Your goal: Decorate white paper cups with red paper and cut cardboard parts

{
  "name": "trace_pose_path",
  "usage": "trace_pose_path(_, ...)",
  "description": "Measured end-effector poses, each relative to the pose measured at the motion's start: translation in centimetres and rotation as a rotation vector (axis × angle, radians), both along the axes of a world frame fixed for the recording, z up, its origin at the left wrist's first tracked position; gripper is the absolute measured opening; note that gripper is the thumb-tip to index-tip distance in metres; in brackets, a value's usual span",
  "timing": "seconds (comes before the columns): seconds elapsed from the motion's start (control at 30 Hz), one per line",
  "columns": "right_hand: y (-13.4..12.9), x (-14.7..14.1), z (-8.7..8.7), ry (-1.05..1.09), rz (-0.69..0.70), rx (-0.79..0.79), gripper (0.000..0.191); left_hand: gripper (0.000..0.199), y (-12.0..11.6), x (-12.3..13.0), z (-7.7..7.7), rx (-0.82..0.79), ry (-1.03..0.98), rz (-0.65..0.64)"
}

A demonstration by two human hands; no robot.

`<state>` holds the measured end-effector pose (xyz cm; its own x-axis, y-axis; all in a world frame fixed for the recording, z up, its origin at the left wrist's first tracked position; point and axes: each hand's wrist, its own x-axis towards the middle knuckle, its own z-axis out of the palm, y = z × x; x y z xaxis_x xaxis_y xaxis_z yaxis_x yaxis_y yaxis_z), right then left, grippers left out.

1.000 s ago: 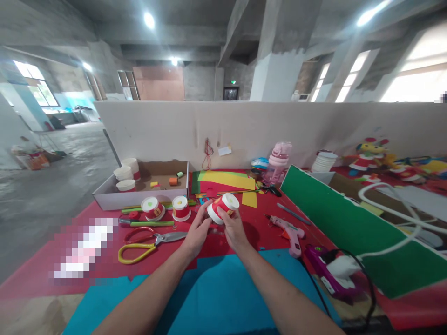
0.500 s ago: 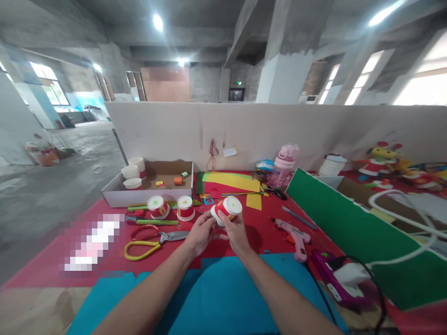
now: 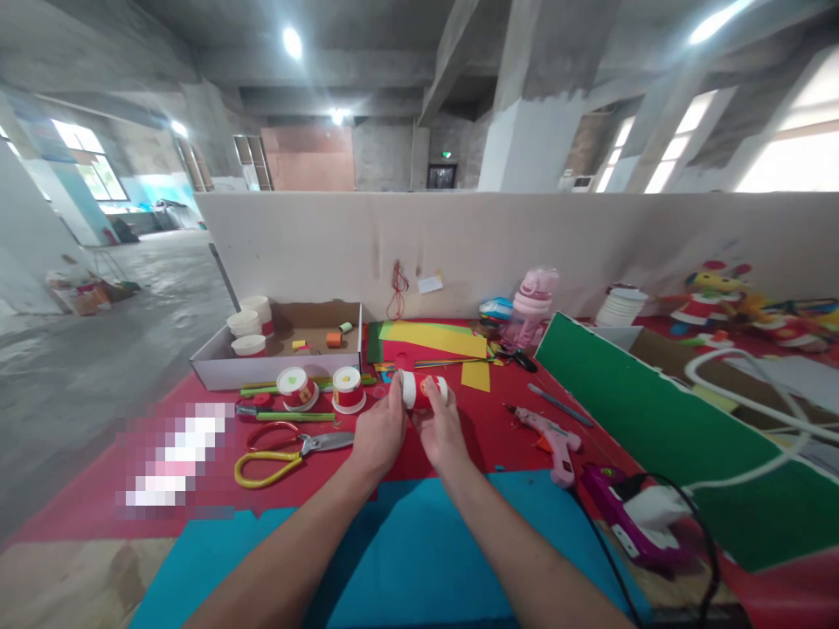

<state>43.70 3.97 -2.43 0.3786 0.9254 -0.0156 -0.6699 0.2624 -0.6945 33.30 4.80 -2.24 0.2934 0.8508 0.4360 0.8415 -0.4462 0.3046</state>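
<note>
Between my two hands is a red and white paper cup (image 3: 419,390), lying on its side in the air above the red tabletop. My left hand (image 3: 384,428) is closed at the cup's white end on the left. The fingers of my right hand (image 3: 440,426) wrap around its red side toward the other end. Two similar paper cups stand upside down to the left, one nearer paper cup (image 3: 348,392) and another paper cup (image 3: 297,390). Scissors (image 3: 294,454) with red and yellow handles lie left of my left hand.
Behind stands an open cardboard box (image 3: 281,371) with several cups inside. Colored paper sheets (image 3: 433,341) lie at the back. On the right are a pink glue gun (image 3: 554,444), a grey pen (image 3: 559,404), a purple power strip (image 3: 629,524) with cables and a green-sided box (image 3: 642,437).
The paper cup has turned in my hands from tilted, with its base showing, to lying sideways. My left hand has shifted up to the cup's left end.
</note>
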Motion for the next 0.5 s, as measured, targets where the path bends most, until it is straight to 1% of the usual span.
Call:
trace_pose_path(0.1, -0.3, 1.0, 0.3, -0.064, -0.012, -0.010, 0.057, 0.057, -0.3, 0.2, -0.2, 0.035, 0.063, -0.083)
trace_pose_path(0.2, -0.4, 1.5, 0.3, -0.127, -0.007, -0.008, 0.049, 0.057, -0.1, -0.2, -0.1, 0.028, 0.063, -0.149)
trace_pose_path(0.33, -0.3, 1.6, 0.3, -0.170, -0.001, 0.033, 0.043, 0.054, 0.0, -1.0, 0.5, 0.009, -0.006, -0.196)
trace_pose_path(0.5, -0.1, 2.3, 0.5, -0.177, 0.040, 0.071, 0.041, 0.055, 0.2, -1.7, 1.0, -0.035, -0.138, -0.284)
